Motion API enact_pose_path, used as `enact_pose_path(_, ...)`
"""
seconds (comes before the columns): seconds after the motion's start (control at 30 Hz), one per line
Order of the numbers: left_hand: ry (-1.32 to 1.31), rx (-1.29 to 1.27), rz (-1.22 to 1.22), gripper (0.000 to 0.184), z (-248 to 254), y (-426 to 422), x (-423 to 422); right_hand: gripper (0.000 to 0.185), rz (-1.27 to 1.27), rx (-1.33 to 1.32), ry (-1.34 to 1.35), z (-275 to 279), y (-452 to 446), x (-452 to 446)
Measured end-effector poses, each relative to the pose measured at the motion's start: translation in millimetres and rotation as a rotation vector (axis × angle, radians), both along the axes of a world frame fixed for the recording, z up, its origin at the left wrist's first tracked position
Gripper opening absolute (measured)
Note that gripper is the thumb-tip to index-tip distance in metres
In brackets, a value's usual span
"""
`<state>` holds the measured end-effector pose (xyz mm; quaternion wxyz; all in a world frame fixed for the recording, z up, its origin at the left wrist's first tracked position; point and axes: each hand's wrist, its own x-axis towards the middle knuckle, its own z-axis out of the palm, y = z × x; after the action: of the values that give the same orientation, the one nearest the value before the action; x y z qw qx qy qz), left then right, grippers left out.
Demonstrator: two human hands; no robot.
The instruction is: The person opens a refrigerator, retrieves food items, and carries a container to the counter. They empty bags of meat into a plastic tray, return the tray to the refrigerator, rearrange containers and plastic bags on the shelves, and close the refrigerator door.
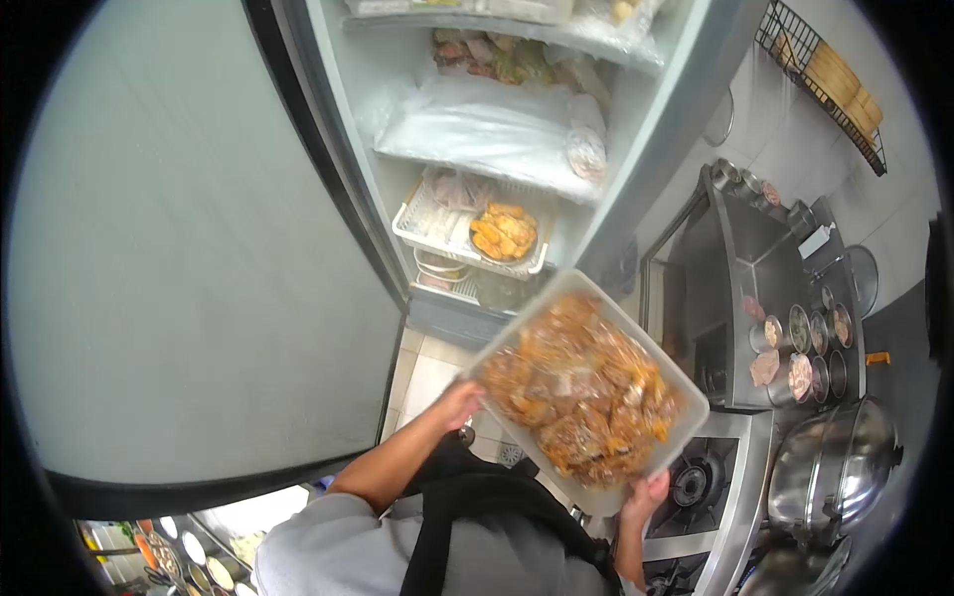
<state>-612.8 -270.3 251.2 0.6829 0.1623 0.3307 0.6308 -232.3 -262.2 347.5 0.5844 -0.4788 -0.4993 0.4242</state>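
Note:
A white rectangular plastic tub point(686, 382) full of bagged brown-orange food, which looks like marinated meat point(586, 382), is tilted in front of my body. My left hand point(460, 405) grips its left corner, fingers partly hidden by the rim. At the lower right corner my right hand point(646, 494) closes around the edge. Beyond the tub stands an open upright fridge point(646, 129). On one of its shelves sits a white basket point(422, 236) with a bowl of yellowish pieces point(504, 231), and a white plastic-wrapped bundle point(477, 124) lies on the shelf above.
The fridge door point(199, 248) stands wide open on the left. To the right are a gas stove point(696, 482), a steel counter with several metal cups point(800, 328), and a large steel pot point(825, 462). A wire rack point(830, 89) hangs on the wall. Containers of food point(194, 546) sit at lower left.

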Motion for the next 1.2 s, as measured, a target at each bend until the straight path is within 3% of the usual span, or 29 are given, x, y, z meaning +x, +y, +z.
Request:
enact_pose_path(0.17,0.144,0.140,0.341,0.059,136,-44,-105,0.035,0.256,0.092,-0.009,92,49,-127)
enact_pose_path(0.23,0.207,0.167,0.407,0.062,174,-42,-141,0.034,0.345,0.268,-0.038,124,77,-166)
enact_pose_path(0.43,0.231,0.184,0.477,0.065,257,2,-200,0.011,0.513,0.213,0.205,203,166,-275)
enact_pose_path(0.53,0.267,0.189,0.479,0.070,265,34,-225,0.009,0.519,0.181,0.242,207,232,-305)
enact_pose_path(0.73,0.256,0.112,0.649,0.065,293,96,-239,0.012,0.358,0.082,-0.132,230,317,-340)
enact_pose_path(0.83,0.280,0.061,0.696,0.063,302,118,-242,0.018,0.383,0.113,-0.174,250,318,-343)
enact_pose_path(0.9,0.322,0.054,0.736,0.063,308,142,-245,0.018,0.265,0.264,-0.254,237,352,-356)
enact_pose_path(1.0,0.479,0.047,0.697,0.069,316,162,-257,0.022,0.139,0.363,-0.474,233,373,-369)
enact_pose_path(1.1,0.694,-0.149,0.671,0.080,325,175,-267,0.030,0.029,0.682,-1.137,208,429,-378)
enact_pose_path(1.2,0.979,-0.277,0.675,0.076,329,161,-253,0.035,0.082,0.414,-1.083,214,452,-390)
